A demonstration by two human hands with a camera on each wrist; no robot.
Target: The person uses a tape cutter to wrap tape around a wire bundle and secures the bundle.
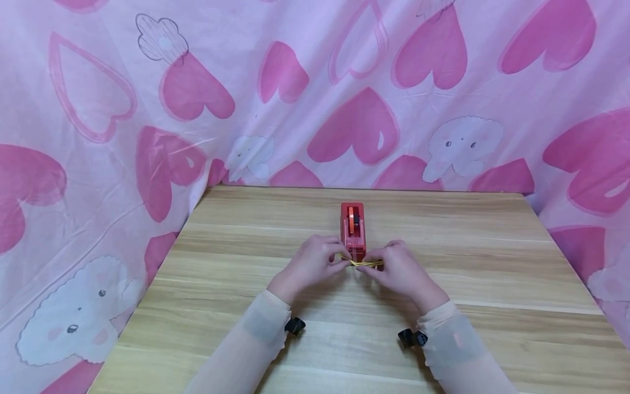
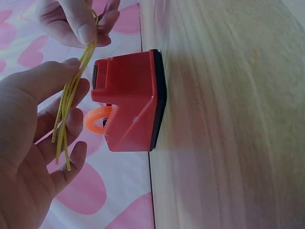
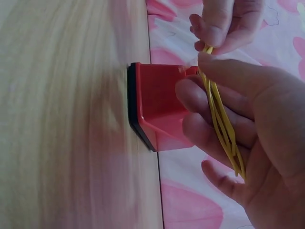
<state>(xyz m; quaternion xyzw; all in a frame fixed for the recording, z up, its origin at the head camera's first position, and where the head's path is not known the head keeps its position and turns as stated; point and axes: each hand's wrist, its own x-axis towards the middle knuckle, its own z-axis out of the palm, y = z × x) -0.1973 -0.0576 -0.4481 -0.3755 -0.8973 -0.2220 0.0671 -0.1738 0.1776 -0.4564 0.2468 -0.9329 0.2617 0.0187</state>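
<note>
A bundle of thin yellow strands (image 1: 366, 264) stretches between both hands, just in front of a red tape dispenser (image 1: 353, 227). My left hand (image 1: 311, 261) pinches one part between thumb and fingers; several loose ends hang across its fingers in the left wrist view. Close beside it, my right hand (image 1: 401, 269) pinches the bundle too, and the strands (image 3: 220, 114) run down over its palm side. Whether they are cord or rubber bands I cannot tell. The dispenser (image 2: 128, 95) has a black base, a toothed edge and an orange wheel (image 2: 96, 119).
The dispenser stands on a wood-grain table (image 1: 236, 241). Behind the table and along its sides hangs a pink cloth (image 1: 295, 126) with hearts and white animal figures. A small black device (image 1: 295, 326) sits at the left wrist, another (image 1: 412, 338) at the right.
</note>
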